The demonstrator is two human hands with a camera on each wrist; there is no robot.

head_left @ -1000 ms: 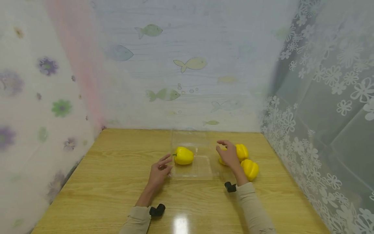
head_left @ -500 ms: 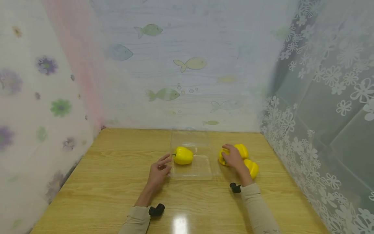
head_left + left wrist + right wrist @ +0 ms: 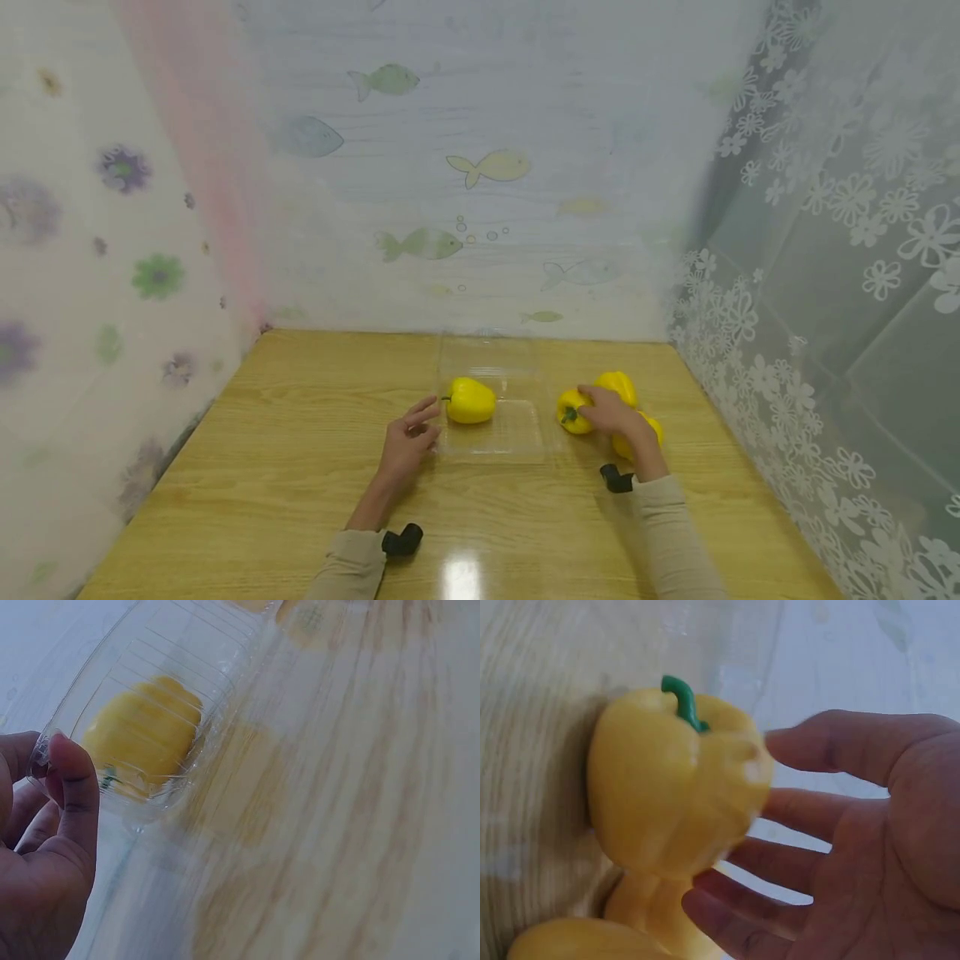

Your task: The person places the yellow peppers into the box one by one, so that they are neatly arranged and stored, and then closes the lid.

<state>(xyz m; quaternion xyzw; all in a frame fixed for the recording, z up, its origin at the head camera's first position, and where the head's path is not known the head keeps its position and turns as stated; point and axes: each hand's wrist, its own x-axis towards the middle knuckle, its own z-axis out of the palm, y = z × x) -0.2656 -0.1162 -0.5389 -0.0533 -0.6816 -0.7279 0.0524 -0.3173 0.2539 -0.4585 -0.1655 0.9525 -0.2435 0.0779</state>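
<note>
A yellow bell pepper [image 3: 470, 401] with a green stem lies on its side in the left part of a clear plastic clamshell container [image 3: 517, 454]. My left hand [image 3: 407, 448] pinches the container's left rim between thumb and finger, as the left wrist view [image 3: 45, 825] shows. My right hand [image 3: 613, 412] is at a second yellow bell pepper [image 3: 573, 412], right of the container. In the right wrist view the thumb tip meets this pepper's [image 3: 667, 787] edge; the other fingers are spread, some tips hidden behind it.
Two more yellow bell peppers sit by my right hand, one behind it [image 3: 617, 386] and one [image 3: 651, 423] partly under the wrist. The container's clear lid [image 3: 487, 352] lies folded back toward the wall. Patterned curtains [image 3: 480, 208] enclose the wooden table [image 3: 315, 383].
My right hand has come down and to the right onto the pepper beside the container, whose stem now faces more toward me. The left hand has stayed at the rim.
</note>
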